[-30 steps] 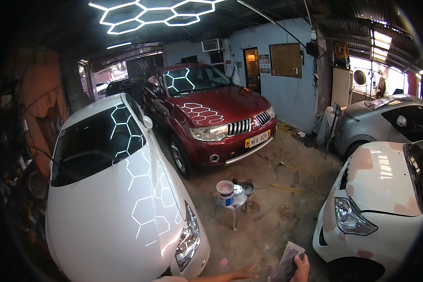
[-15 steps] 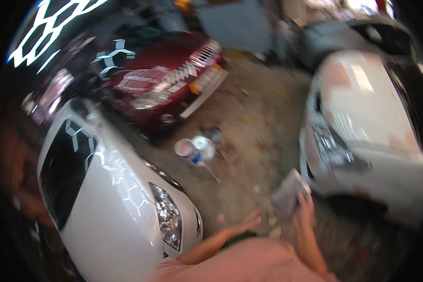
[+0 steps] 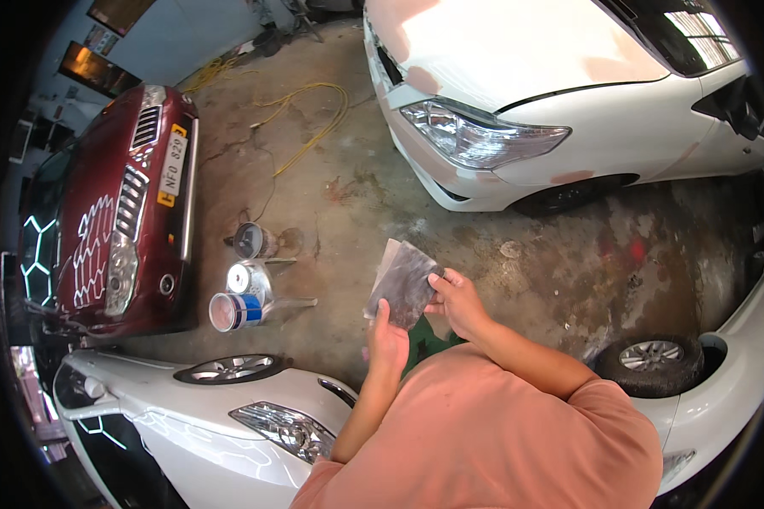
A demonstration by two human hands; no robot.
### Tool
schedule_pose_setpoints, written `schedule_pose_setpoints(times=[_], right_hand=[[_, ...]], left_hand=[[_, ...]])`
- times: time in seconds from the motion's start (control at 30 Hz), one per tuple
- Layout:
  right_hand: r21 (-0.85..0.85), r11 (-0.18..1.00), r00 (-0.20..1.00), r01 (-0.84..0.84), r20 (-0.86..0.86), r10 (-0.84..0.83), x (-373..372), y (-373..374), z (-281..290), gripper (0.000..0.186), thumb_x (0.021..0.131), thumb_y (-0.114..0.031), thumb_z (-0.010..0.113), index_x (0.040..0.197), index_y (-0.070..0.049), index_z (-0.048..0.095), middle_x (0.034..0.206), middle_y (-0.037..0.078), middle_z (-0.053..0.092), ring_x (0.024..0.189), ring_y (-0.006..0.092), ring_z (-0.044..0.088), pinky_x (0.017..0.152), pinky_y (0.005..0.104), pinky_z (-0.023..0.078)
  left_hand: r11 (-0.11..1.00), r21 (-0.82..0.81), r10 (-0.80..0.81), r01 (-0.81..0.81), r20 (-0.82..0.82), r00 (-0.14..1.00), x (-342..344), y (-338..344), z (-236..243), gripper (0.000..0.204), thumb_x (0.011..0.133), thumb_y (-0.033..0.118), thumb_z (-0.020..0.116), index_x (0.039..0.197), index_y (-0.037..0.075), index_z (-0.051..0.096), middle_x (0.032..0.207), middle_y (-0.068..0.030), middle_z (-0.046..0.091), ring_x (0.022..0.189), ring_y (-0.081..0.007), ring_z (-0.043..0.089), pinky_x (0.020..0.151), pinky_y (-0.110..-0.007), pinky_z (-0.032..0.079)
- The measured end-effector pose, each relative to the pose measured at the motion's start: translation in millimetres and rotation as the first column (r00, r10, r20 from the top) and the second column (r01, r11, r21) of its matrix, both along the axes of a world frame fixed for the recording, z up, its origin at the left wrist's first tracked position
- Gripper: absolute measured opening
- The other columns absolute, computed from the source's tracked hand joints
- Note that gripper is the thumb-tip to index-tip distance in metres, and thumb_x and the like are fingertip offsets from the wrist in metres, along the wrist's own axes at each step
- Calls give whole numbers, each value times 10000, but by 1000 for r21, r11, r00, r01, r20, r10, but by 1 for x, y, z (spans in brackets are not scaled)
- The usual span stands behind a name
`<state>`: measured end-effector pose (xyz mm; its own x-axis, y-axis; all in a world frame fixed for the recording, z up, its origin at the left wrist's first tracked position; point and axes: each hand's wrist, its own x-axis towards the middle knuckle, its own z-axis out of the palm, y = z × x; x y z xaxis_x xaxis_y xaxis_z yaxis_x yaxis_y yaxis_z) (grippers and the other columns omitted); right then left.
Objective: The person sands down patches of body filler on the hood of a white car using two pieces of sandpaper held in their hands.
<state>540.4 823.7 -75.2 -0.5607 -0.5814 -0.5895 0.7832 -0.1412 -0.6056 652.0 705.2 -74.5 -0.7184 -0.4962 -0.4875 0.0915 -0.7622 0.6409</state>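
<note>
Two or more grey, worn sheets of sandpaper (image 3: 405, 284) are fanned out in front of my body, a paler one showing behind the darker front one. My left hand (image 3: 388, 341) grips their lower left edge, thumb on top. At their right edge my right hand (image 3: 462, 301) pinches the corner between thumb and fingers. Under the sheets the fingertips of my left hand are hidden. Beyond my hands, to the right, stands a white car (image 3: 518, 68) with pinkish patches on its bonnet and bumper.
Cans (image 3: 236, 312) stand on the stained concrete floor (image 3: 331, 212) to my left. A dark red car (image 3: 102, 212) is at far left, and a glossy white car (image 3: 204, 416) at near left. A yellow cord (image 3: 301, 153) loops across the floor. Near right, a wheel (image 3: 651, 363) sits beside white bodywork.
My view has swung right toward the patched white car. My left hand, earlier apart, has come onto the sandpaper; both hands now hold it in front of my body.
</note>
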Motion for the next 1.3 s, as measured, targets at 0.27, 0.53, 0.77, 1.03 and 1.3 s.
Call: schedule_pose_setpoints(times=[0.27, 0.53, 0.77, 1.03, 1.3], right_hand=[[-32, 921, 920, 388, 77, -385, -72, -42, -24, 251, 1046, -211, 492, 1276, -113, 513, 1224, 21, 598, 1139, 186, 581, 952, 400, 491], [160, 932, 928, 327, 135, -348, -92, -54, -40, 431, 1033, -330, 511, 1390, -88, 485, 968, 9, 595, 642, 93, 500, 507, 257, 421], [-332, 891, 877, 310, 462, -134, -66, -24, -48, 749, 1029, -589, 345, 1371, 68, 452, 1063, 124, 598, 701, 188, 529, 562, 283, 449], [-303, 902, 867, 307, 479, -134, -78, 54, -85, 773, 1023, -607, 317, 1375, 68, 450, 1175, 188, 621, 835, 280, 622, 711, 406, 558], [-332, 920, 884, 208, 467, -31, -115, 137, -244, 788, 1001, -643, 288, 1309, 43, 522, 1158, 270, 622, 889, 346, 647, 769, 468, 576]], left_hand=[[986, -53, -155, 157, 28, 987, -65, -120, -33, 497, 928, 27, 526, 1410, 5, 408, 1335, -133, 545, 1213, -266, 555, 1040, -421, 448], [976, -78, -206, 205, -9, 978, -135, -240, -110, 257, 988, 183, 513, 1188, 24, 546, 927, -47, 598, 839, -145, 588, 761, -281, 482], [772, -121, -604, 624, 165, 779, -200, -208, -75, 276, 1032, 299, 507, 1116, 50, 594, 676, 18, 529, 499, -60, 399, 457, -225, 299], [553, 3, -820, 833, 181, 543, -196, -66, -103, 125, 964, 154, 611, 1051, 65, 606, 947, -55, 669, 512, -36, 454, 435, -196, 318], [326, -146, -940, 934, 57, 337, -234, 16, -250, 369, 930, 152, 692, 1263, 36, 583, 959, -51, 700, 780, -87, 626, 719, -257, 507]])
